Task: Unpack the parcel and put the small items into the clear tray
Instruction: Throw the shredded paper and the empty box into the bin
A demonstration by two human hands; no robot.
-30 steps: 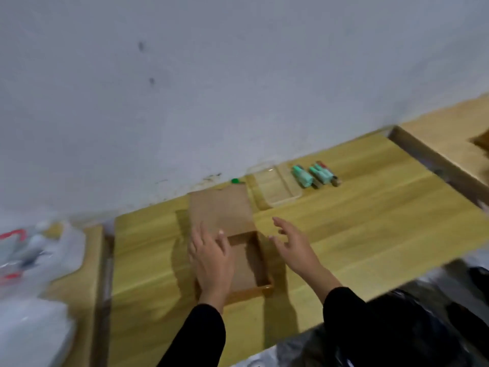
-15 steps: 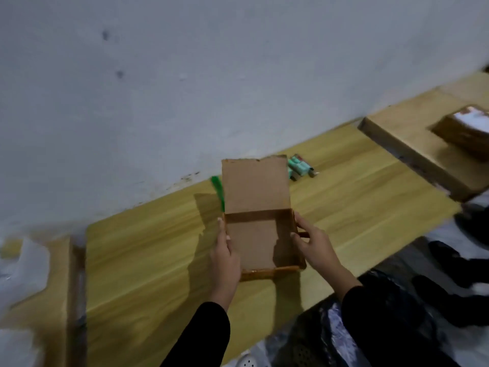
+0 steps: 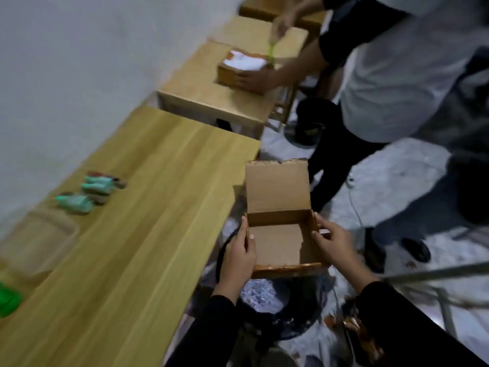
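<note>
Hands (image 3: 239, 256) (image 3: 334, 243) grip open box (image 3: 277, 243) above bin (image 3: 267, 303).

A plain workroom: wooden tables (image 3: 148, 207) lined along a bare white wall (image 3: 79, 62).

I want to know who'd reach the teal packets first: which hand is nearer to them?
Left. The left hand grips the open cardboard box on the side facing the teal packets; the right hand holds the box's far side.
</note>
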